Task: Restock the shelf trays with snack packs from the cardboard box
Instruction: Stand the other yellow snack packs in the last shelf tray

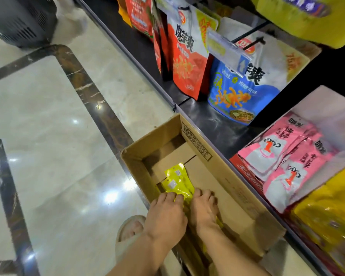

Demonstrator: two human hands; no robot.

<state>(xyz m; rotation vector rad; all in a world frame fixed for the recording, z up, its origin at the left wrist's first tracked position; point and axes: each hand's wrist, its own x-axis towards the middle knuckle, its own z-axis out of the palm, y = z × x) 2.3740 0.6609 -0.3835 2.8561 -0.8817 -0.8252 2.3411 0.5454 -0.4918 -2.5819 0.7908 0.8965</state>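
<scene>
**Both hands on the yellow packs in the box**

The yellow snack packs lie on the bottom of the cardboard box, toward its near left. The left hand curls its fingers over their near end, grasping them. The right hand, at 3 o'clock, lies over them, and I cannot tell its grip. Pink packs fill a shelf tray at 2 o'clock. A slippered foot stands at 7 o'clock.
</scene>
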